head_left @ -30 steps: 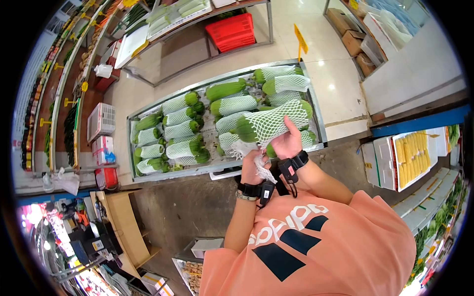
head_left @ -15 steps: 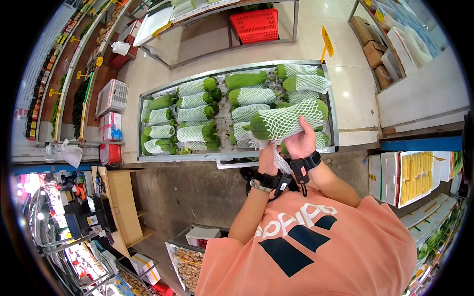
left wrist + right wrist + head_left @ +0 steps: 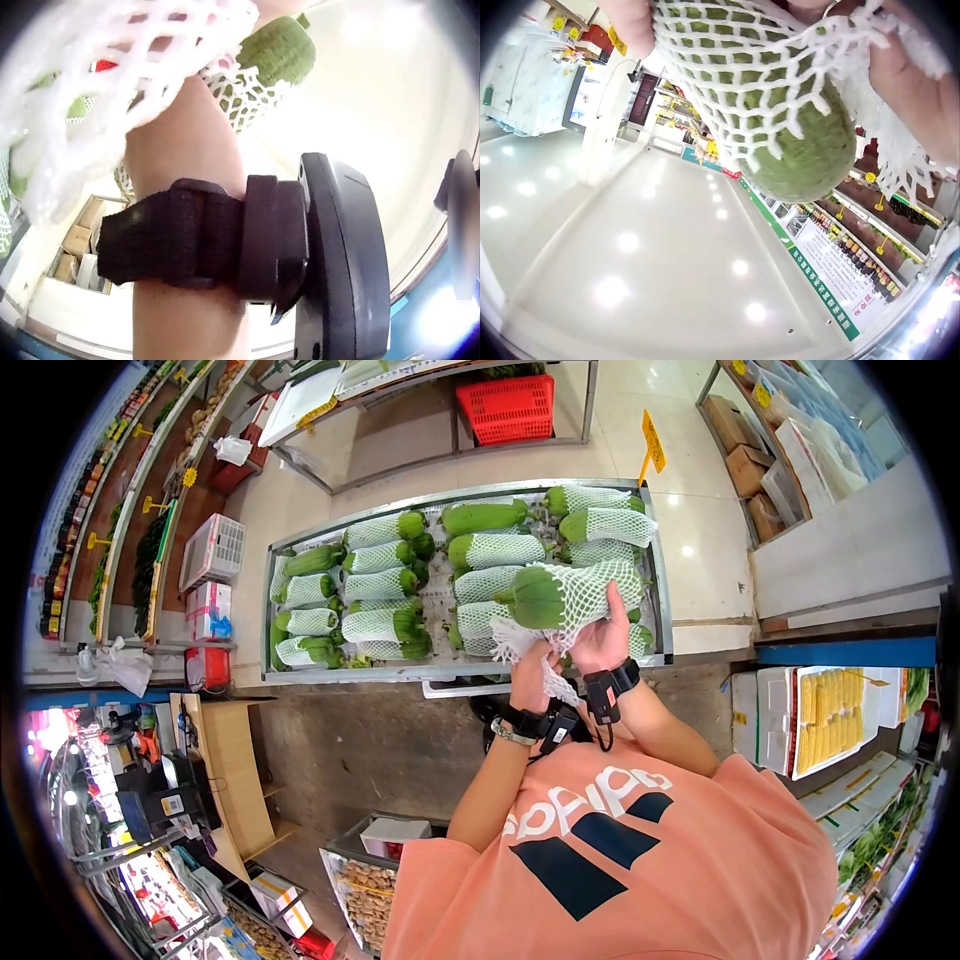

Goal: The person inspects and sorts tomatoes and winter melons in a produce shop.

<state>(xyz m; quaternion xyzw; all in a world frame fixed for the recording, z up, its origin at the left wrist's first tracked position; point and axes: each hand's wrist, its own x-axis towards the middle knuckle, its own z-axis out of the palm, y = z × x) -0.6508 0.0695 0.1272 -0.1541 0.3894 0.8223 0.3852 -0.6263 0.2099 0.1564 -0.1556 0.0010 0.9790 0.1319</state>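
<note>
A long green gourd (image 3: 538,598) lies across my hands above the near right part of the tray, its stem end toward the left. White foam netting (image 3: 592,590) covers its right half, while the left half is bare. My right hand (image 3: 602,644) grips the netted end from below, thumb up along its side. Close beside it, my left hand (image 3: 530,676) pinches a bunched length of white foam netting (image 3: 514,639) under the gourd. In the right wrist view, the gourd's rounded green end (image 3: 810,157) sticks out past the mesh.
A metal-edged tray (image 3: 350,674) holds rows of green gourds, most in foam nets (image 3: 500,550). Behind it stands a rack with a red basket (image 3: 507,408). A yellow sign (image 3: 652,440) rises at the tray's far right corner. White foam boxes with yellow produce (image 3: 830,718) stand at right.
The netting has slid to the right along the gourd, baring much more of its stem end. Both hands stay close together under it. The head view has shifted slightly.
</note>
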